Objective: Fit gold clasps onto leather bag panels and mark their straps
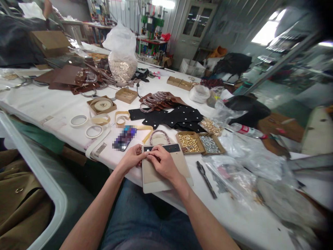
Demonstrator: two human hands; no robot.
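Observation:
A beige flat bag panel (156,178) with a pale border rests at the table's front edge above my lap. A black strip (171,148) with small holes runs along its top, and a wrapped round handle (166,134) stands out behind it. My left hand (132,159) grips the panel's upper left edge, thumb reaching onto the strip. My right hand (163,162) lies over the panel, fingers closed and pinching at the strip beside the left thumb. What the right fingertips hold is hidden. A small white spot shows between the hands.
Cardboard trays of gold studs (191,143) and silver studs (209,144) stand to the right, near a dark metal hand tool (206,179). Black straps (179,118), tape rolls (94,131) and a blurred-out phone (125,138) lie beyond. A plastic bin (61,201) stands at left.

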